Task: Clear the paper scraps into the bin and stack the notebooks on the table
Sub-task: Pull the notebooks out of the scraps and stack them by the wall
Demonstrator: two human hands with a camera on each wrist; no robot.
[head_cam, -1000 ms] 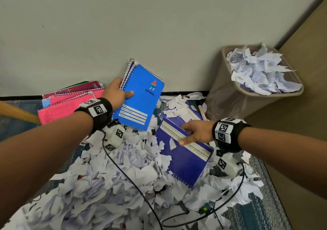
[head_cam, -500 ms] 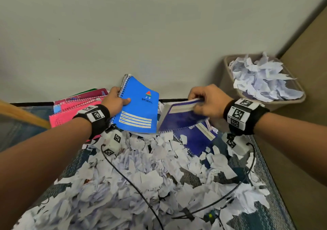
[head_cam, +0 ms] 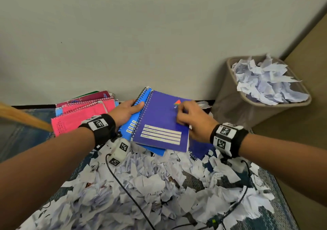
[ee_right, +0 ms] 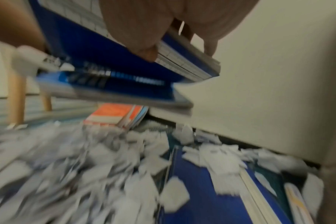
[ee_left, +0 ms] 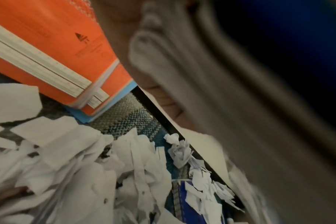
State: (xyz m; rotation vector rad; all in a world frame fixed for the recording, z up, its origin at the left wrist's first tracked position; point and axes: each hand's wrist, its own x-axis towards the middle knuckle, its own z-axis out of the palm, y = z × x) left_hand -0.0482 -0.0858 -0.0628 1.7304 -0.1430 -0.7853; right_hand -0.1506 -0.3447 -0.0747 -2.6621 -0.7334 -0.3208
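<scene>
My left hand [head_cam: 131, 106] grips a light blue spiral notebook [head_cam: 127, 129] by its spine edge, above the mat. My right hand [head_cam: 185, 116] pinches a dark blue spiral notebook [head_cam: 159, 120] at its right edge and holds it flat on top of the light blue one. In the right wrist view my fingers [ee_right: 140, 30] curl round the dark blue notebook [ee_right: 82, 45], and the light blue notebook [ee_right: 115, 86] lies just beneath. A stack of pink notebooks [head_cam: 85, 114] lies at the wall to the left. White paper scraps [head_cam: 141, 185] cover the mat.
A beige bin [head_cam: 247, 109] heaped with crumpled paper [head_cam: 265, 86] stands at the right against the wall. Another dark blue notebook [head_cam: 200, 148] lies among scraps under my right wrist. A wooden stick [head_cam: 23, 119] juts in from the left. Black cables [head_cam: 131, 196] trail over the scraps.
My right hand picked the dark blue notebook off the scraps, carried it left and laid it on the light blue notebook in my left hand. The left hand stayed near the pink stack.
</scene>
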